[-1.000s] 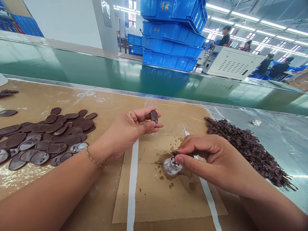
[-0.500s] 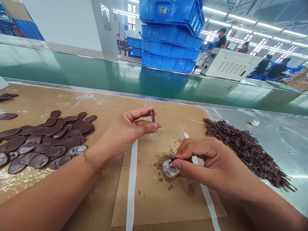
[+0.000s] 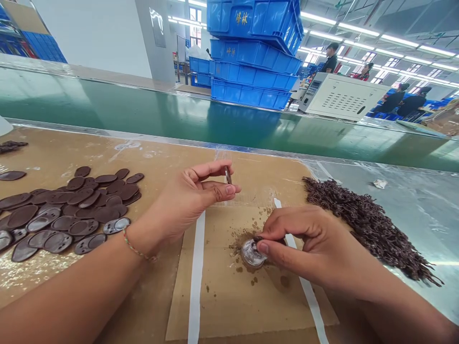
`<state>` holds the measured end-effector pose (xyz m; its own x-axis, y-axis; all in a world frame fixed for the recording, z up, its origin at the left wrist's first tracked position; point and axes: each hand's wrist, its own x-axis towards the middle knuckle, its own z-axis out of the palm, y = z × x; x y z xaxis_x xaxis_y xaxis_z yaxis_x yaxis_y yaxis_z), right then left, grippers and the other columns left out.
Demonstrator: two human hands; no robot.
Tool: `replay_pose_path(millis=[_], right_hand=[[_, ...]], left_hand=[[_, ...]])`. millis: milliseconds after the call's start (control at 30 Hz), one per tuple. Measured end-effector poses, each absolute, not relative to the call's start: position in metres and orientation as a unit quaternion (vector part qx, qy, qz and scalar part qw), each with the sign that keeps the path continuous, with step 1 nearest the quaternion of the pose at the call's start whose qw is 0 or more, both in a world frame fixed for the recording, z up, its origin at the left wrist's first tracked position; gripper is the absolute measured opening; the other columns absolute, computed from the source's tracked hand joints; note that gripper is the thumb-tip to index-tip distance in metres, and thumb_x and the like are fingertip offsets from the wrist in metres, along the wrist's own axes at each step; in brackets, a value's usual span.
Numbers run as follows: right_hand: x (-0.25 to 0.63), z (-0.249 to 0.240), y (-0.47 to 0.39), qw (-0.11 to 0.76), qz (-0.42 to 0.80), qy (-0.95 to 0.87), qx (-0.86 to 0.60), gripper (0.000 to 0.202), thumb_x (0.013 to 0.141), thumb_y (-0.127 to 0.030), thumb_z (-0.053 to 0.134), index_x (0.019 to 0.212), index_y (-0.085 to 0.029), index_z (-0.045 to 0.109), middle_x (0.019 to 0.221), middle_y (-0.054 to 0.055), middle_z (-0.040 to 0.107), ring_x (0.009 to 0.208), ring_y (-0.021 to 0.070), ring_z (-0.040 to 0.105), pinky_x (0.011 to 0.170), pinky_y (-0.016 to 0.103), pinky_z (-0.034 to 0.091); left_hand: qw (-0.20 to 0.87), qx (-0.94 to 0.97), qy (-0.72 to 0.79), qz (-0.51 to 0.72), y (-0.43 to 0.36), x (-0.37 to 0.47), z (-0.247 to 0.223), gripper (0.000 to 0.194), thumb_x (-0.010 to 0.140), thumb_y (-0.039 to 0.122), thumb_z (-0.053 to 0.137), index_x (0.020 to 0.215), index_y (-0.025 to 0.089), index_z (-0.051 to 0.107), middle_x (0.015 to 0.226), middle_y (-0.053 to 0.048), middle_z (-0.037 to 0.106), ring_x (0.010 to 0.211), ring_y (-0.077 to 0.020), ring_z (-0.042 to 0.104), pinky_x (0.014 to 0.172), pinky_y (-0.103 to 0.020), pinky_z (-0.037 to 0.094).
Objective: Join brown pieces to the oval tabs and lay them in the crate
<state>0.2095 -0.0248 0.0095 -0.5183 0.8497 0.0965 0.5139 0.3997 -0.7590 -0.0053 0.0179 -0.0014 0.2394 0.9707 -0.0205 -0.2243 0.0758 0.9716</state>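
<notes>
Right hand (image 3: 259, 241): clamped on small dark piece (image 3: 257, 239), at round dish (image 3: 252, 254) on taped cardboard (image 3: 247, 306) | left hand (image 3: 229, 177): pinching brown tag (image 3: 228, 175) edge-on | brown ovals (image 3: 82, 226) left, dark cords (image 3: 366, 220) right | green belt (image 3: 172, 114) | blue crates (image 3: 251, 71)

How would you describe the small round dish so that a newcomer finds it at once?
Start from the stack of blue crates and look nearer, past the green belt, to the brown sheet with two white tapes. The small round dish sits there, by the right hand. Whitish, it alone has dark spots around it.
</notes>
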Motion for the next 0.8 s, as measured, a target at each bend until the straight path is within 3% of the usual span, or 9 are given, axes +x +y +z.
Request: replay_pose_path(millis=[100, 367, 567, 700, 800], right_hand=[[0.209, 0.01, -0.025, 0.279, 0.342, -0.788, -0.428, 0.017, 0.084, -0.022, 0.067, 0.067, -0.019, 0.068, 0.064, 0.0, 0.066, 0.058, 0.0114, 0.059, 0.055, 0.023, 0.045], [0.212, 0.007, -0.026, 0.487, 0.358, -0.685, -0.407, 0.014, 0.081, -0.017, 0.072, 0.068, -0.021, 0.069, 0.064, -0.001, 0.065, 0.058, 0.0104, 0.058, 0.053, 0.02, 0.047], [0.212, 0.003, -0.018, 0.54, 0.478, -0.577, -0.384, 0.013, 0.078, -0.028, 0.077, 0.07, -0.02, 0.071, 0.065, -0.001, 0.063, 0.051, 0.0109, 0.06, 0.049, 0.023, 0.052], [0.211, 0.003, -0.019, 0.549, 0.503, -0.558, -0.366, 0.008, 0.079, -0.028, 0.076, 0.074, -0.022, 0.073, 0.067, -0.001, 0.067, 0.055, 0.0104, 0.062, 0.053, 0.021, 0.054], [0.209, 0.003, -0.021, 0.549, 0.505, -0.566, -0.353, 0.006, 0.082, -0.028, 0.074, 0.079, -0.022, 0.073, 0.071, 0.0, 0.07, 0.06, 0.0123, 0.065, 0.059, 0.024, 0.057]], left_hand=[[0.62, 0.484, 0.387, 0.482, 0.019, -0.005, -0.004, 0.048, 0.066, 0.018, 0.082, 0.112, 0.021, 0.068, 0.109, -0.001, 0.064, 0.091, -0.017, 0.068, 0.087, -0.028, 0.051], [0.648, 0.475, 0.378, 0.459, 0.012, -0.002, -0.003, 0.048, 0.068, 0.023, 0.083, 0.113, 0.027, 0.067, 0.097, 0.002, 0.07, 0.096, -0.0175, 0.069, 0.089, -0.026, 0.051], [0.708, 0.461, 0.363, 0.393, 0.0, 0.007, -0.002, 0.048, 0.069, 0.024, 0.083, 0.114, 0.027, 0.067, 0.091, 0.0, 0.074, 0.09, -0.0147, 0.069, 0.081, -0.023, 0.052], [0.724, 0.462, 0.333, 0.39, -0.005, 0.01, -0.003, 0.043, 0.068, 0.02, 0.083, 0.109, 0.024, 0.07, 0.083, 0.0, 0.074, 0.077, -0.0106, 0.067, 0.074, -0.021, 0.052], [0.742, 0.457, 0.304, 0.385, -0.007, 0.012, -0.003, 0.041, 0.068, 0.017, 0.082, 0.107, 0.023, 0.07, 0.085, -0.002, 0.075, 0.079, -0.0122, 0.068, 0.074, -0.022, 0.052]])
